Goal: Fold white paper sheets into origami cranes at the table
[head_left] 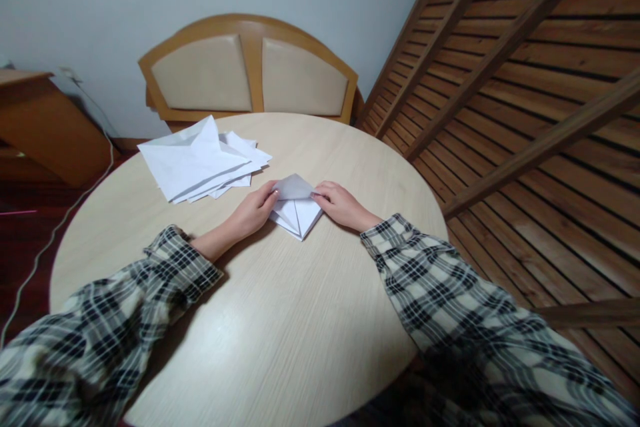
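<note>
A folded sheet of white paper [308,212] lies near the middle of the round table, one corner pointing toward me. Its upper flap is lifted and looks greyer than the rest; creases meet at the near corner. My left hand [254,211] pinches the flap's left end between thumb and fingers. On the opposite side, my right hand [342,205] grips the right end the same way. Up and to the left of my left hand rests a loose stack of white paper sheets [193,157], some with folds.
The round pale wooden table [280,320] fills the middle. Behind it stands a headboard with cream panels [305,77] against the wall. Slatted wooden boards [530,100] slope along the right. A brown cabinet [55,127] and a white cable [37,260] are at the left.
</note>
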### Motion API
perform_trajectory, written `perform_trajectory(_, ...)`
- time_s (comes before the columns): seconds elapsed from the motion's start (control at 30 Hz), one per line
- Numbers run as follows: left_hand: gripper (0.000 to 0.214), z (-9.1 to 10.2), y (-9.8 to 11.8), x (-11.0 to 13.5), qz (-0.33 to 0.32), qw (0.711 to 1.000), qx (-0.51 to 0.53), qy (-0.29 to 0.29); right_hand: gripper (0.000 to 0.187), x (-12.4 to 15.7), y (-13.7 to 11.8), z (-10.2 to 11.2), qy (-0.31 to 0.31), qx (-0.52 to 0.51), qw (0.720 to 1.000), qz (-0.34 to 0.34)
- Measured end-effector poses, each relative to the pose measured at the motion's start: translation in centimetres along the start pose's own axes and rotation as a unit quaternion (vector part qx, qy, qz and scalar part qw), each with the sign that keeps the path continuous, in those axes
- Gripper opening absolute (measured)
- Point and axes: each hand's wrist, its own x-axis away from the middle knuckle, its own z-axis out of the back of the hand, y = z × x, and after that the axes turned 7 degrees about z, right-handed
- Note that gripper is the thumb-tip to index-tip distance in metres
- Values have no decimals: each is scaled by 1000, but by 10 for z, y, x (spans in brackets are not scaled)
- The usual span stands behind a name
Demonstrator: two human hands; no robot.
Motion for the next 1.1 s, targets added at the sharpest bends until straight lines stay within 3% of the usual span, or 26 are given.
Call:
perform_trajectory(0.3,45,3,0,-2,21,994,110,-2,29,1,-3,3,10,-34,999,-34)
perform_trajectory(0.57,51,4,-1,0,28,974,221,-41,33,2,0,0,21,-59,996,-61)
perform_trajectory(0.9,45,6,-2,1,30,971,232,-46,35,3,6,-1,25,-81,993,-87)
perform_trajectory(1.1,36,12,13,4,39,973,223,-40,35,4,6,-2,29,-106,989,-96)
